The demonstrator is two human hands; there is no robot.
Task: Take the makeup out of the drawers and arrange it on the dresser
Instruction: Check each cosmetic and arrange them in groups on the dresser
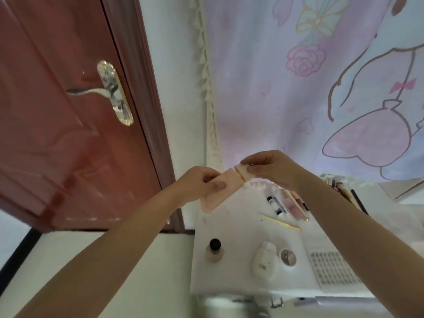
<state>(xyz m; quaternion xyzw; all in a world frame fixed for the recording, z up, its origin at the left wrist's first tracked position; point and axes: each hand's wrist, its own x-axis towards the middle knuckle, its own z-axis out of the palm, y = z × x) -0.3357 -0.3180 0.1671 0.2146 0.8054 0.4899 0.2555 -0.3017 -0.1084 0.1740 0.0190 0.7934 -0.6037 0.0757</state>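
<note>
Above the white dresser (231, 228) my left hand (202, 182) grips a flat pink case (220, 191) by its lower part. My right hand (270, 168) pinches the case's small top flap (244, 172), which is tilted away from the body. On the dresser lie a round bottle with a black cap (214, 250), a white oval device (263, 261), a round compact (288, 257), a thin yellow stick (280, 222), several tubes and pens (286, 203), and a clear tray of small pieces (332, 268).
A red-brown door (68, 111) with a metal handle (91, 91) stands to the left. A pastel cartoon cloth (321, 76) hangs behind the dresser. An open drawer edge (252, 304) shows at the bottom. More brushes (348, 193) lie at the back right.
</note>
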